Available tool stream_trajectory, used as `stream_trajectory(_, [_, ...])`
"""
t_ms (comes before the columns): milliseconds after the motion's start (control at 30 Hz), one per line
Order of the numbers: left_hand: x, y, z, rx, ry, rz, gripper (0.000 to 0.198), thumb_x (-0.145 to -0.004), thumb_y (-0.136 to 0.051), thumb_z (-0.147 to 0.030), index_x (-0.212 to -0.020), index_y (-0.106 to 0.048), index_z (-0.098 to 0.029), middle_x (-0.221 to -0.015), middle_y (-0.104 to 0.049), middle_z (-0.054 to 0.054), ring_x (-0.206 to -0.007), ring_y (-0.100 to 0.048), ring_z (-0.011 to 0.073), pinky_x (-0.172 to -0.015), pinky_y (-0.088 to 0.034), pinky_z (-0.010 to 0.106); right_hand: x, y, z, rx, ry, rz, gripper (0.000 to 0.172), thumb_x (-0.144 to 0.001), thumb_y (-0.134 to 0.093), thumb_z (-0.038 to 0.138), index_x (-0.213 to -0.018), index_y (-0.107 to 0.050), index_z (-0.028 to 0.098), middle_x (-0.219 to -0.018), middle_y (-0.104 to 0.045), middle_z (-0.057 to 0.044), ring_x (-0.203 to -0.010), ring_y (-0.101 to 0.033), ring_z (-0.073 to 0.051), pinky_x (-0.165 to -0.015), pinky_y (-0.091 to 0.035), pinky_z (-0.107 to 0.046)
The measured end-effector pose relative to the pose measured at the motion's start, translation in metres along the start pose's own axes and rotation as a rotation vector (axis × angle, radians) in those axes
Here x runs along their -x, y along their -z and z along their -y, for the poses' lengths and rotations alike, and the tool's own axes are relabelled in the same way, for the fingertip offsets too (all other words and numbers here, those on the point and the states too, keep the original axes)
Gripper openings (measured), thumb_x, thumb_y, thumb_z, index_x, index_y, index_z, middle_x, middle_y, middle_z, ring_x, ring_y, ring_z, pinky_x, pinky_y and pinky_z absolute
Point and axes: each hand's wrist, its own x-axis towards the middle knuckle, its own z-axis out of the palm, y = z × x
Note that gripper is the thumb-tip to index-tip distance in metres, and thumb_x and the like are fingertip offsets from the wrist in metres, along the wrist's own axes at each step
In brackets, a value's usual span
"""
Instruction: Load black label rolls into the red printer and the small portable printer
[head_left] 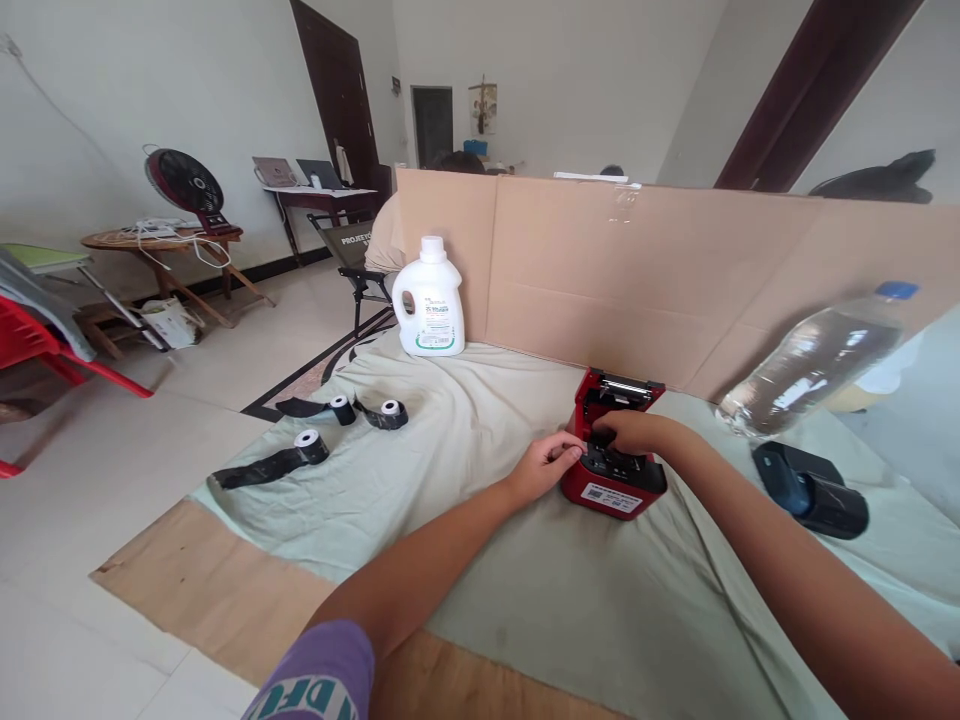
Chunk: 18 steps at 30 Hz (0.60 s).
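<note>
A red and black printer, probably for receipts or labels, stands on the pale green cloth with its lid tipped up and back. My left hand holds the printer's left rim, thumb and fingertips close together. Into the open compartment reaches my right hand, bent down at the wrist; its fingers are mostly hidden, and whatever they touch inside cannot be made out. A white label with a code faces me on the printer's front.
Several small paper rolls with black strips, one being the nearest roll, lie at left. A white jug stands before a cardboard screen. At right are a tilted clear bottle and a dark device.
</note>
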Motion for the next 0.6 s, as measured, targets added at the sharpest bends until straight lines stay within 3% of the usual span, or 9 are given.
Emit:
stream_trajectory(67, [0.0, 0.0, -0.001, 0.012, 0.005, 0.008, 0.047, -0.093, -0.054, -0.058, -0.103, -0.068, -0.015, -0.067, -0.051, -0.002, -0.058, -0.038, 0.0099, -0.055, -0.03, 0.023, -0.009, -0.001, 0.006, 0.033, -0.028, 0.016, 0.025, -0.054, -0.064, 0.003, -0.068, -0.073, 0.021, -0.063, -0.071, -0.003, -0.055, -0.063, -0.02, -0.056, -0.047, -0.031])
stream_trajectory(167, [0.0, 0.0, -0.002, 0.034, 0.0, 0.023, 0.045, -0.094, -0.054, -0.056, -0.105, -0.067, -0.015, -0.067, -0.052, -0.002, -0.058, -0.039, 0.0098, -0.055, -0.031, 0.023, -0.009, 0.0, 0.008, 0.068, -0.036, -0.009, 0.017, -0.057, -0.065, 0.004, -0.064, -0.07, 0.019, -0.061, -0.068, -0.005, -0.054, -0.059, -0.017, -0.057, -0.045, -0.031])
stream_trajectory(267, [0.0, -0.001, -0.002, 0.048, -0.011, 0.028, 0.043, -0.094, -0.054, -0.055, -0.104, -0.067, -0.015, -0.063, -0.048, -0.003, -0.056, -0.038, 0.0097, -0.053, -0.029, 0.023, 0.014, 0.011, 0.002, 0.025, -0.002, -0.092, 0.012, -0.067, -0.066, 0.012, -0.074, -0.071, 0.02, -0.072, -0.07, -0.006, -0.065, -0.063, -0.018, -0.062, -0.047, -0.032])
stream_trajectory(367, [-0.001, -0.001, -0.002, 0.058, 0.004, 0.042, 0.041, -0.094, -0.054, -0.054, -0.104, -0.066, -0.016, -0.063, -0.049, -0.003, -0.055, -0.038, 0.0098, -0.053, -0.03, 0.023, 0.047, 0.03, 0.006, -0.213, 0.057, -0.197, 0.015, -0.076, -0.068, 0.029, -0.09, -0.07, 0.026, -0.079, -0.071, -0.005, -0.07, -0.065, -0.021, -0.064, -0.053, -0.035])
stream_trajectory(433, [-0.001, 0.0, -0.003, 0.056, 0.011, 0.047, 0.039, -0.093, -0.057, -0.051, -0.103, -0.065, -0.015, -0.064, -0.05, -0.003, -0.056, -0.039, 0.0097, -0.053, -0.031, 0.023, 0.059, 0.04, 0.025, -0.45, 0.107, -0.24, 0.025, -0.08, -0.069, 0.042, -0.099, -0.068, 0.027, -0.088, -0.073, -0.007, -0.078, -0.068, -0.023, -0.068, -0.056, -0.037])
stream_trajectory(500, [-0.001, 0.0, -0.004, 0.053, 0.003, 0.057, 0.035, -0.094, -0.057, -0.047, -0.103, -0.065, -0.014, -0.066, -0.053, -0.002, -0.058, -0.043, 0.01, -0.055, -0.033, 0.023, 0.054, 0.042, 0.058, -0.662, 0.168, -0.249, 0.032, -0.079, -0.07, 0.046, -0.101, -0.064, 0.025, -0.096, -0.072, -0.008, -0.088, -0.07, -0.025, -0.072, -0.058, -0.037])
stream_trajectory(600, [-0.002, 0.001, -0.009, 0.034, -0.007, 0.042, 0.028, -0.096, -0.055, -0.04, -0.102, -0.065, -0.015, -0.074, -0.059, 0.0, -0.065, -0.052, 0.0117, -0.061, -0.039, 0.023, 0.012, 0.029, 0.123, -0.783, 0.217, -0.323, 0.037, -0.075, -0.073, 0.038, -0.105, -0.058, 0.022, -0.089, -0.07, -0.006, -0.069, -0.067, -0.019, -0.059, -0.056, -0.032])
